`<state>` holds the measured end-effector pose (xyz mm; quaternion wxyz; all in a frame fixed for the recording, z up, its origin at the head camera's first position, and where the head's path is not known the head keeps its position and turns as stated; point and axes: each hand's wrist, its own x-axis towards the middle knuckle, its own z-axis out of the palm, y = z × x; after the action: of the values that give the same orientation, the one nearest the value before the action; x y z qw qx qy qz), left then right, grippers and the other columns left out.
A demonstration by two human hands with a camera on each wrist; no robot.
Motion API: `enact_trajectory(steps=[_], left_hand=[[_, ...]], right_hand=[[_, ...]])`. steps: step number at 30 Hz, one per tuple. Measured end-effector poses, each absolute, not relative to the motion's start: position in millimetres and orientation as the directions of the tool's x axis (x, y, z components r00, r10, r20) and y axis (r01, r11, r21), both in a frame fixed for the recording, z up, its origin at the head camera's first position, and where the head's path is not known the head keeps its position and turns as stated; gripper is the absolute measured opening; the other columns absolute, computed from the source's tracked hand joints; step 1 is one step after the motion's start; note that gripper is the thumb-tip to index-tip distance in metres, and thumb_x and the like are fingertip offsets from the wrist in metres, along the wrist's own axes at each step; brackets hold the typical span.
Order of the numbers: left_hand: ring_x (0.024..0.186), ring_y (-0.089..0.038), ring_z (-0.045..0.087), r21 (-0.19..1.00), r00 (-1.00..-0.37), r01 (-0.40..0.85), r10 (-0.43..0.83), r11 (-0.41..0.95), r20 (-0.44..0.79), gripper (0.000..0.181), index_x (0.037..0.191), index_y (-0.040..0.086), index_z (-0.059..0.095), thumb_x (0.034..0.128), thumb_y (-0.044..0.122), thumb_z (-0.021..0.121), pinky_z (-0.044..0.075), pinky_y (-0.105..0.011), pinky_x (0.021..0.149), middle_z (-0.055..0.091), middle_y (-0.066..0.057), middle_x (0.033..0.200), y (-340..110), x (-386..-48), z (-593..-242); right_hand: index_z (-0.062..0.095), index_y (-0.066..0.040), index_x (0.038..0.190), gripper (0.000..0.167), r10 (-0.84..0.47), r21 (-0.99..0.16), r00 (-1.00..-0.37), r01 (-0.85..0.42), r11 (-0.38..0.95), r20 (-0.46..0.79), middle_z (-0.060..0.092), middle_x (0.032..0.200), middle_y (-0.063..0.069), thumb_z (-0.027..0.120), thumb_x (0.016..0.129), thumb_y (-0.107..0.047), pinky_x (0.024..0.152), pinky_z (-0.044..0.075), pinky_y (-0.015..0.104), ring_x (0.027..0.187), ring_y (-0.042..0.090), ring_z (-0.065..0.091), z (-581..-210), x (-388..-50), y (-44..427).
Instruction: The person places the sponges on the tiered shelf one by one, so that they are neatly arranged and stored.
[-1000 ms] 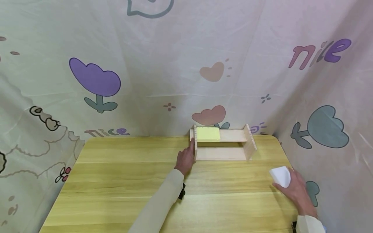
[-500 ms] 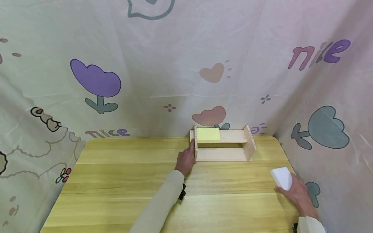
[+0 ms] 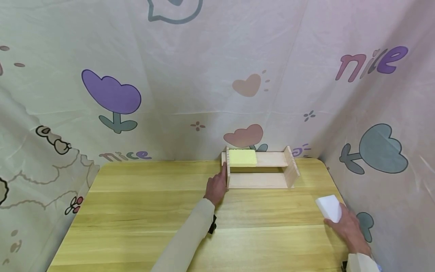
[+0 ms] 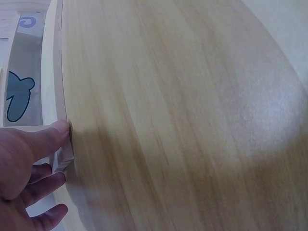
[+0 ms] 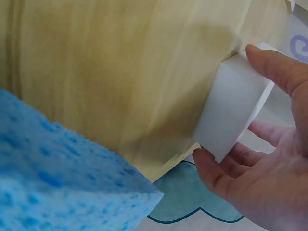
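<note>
The word "nice" (image 3: 125, 155) can be read low on the left of the pale printed cloth backdrop (image 3: 176, 68). The left hand (image 3: 216, 188), unclenched, with one finger straight, touches the left panel of a pale two-tier wooden shelf (image 3: 258, 180) near the back edge of the yellowish wood-grain tabletop (image 3: 142, 215). A yellow, sponge-like rectangular block (image 3: 242, 158) lies at the upper board's left end; the board runs on to the right panel. Farther right, a larger "nice" (image 3: 383, 64) tops the side cloth. Beneath, the right hand (image 3: 348, 226) grasps a white, flat-sided block (image 3: 328, 207) between thumb and fingers near the tabletop's right edge, well apart from the shelf.
</note>
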<state>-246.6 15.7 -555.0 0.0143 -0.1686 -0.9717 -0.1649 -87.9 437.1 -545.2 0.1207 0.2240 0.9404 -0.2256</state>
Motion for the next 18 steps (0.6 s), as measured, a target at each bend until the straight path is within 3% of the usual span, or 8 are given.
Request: enact_trajectory(steps=[12, 18], left_hand=[[0.085, -0.024, 0.067, 0.336, -0.943, 0.329, 0.323, 0.882, 0.076, 0.111, 0.152, 0.006, 0.009, 0.0712, 0.02, 0.084, 0.052, -0.039, 0.069, 0.069, -0.011, 0.108, 15, -246, -554], [0.081, -0.022, 0.066, 0.323, -0.943, 0.33, 0.322, 0.887, 0.078, 0.11, 0.152, 0.005, 0.01, 0.0713, 0.021, 0.083, 0.052, -0.037, 0.066, 0.07, -0.009, 0.103, 15, -246, -553]], right_hand=[[0.005, 0.009, 0.146, 0.105, 0.4, -0.365, -0.833, 0.534, 0.763, -0.383, 0.023, 0.128, 0.041, 0.074, 0.079, -0.032, 0.097, 0.029, 0.07, 0.115, 0.055, 0.029, -536, -91, 434], [0.002, 0.008, 0.147, 0.104, 0.389, -0.366, -0.832, 0.531, 0.764, -0.394, 0.02, 0.131, 0.041, 0.072, 0.08, -0.03, 0.099, 0.026, 0.07, 0.118, 0.055, 0.026, -530, -93, 433]])
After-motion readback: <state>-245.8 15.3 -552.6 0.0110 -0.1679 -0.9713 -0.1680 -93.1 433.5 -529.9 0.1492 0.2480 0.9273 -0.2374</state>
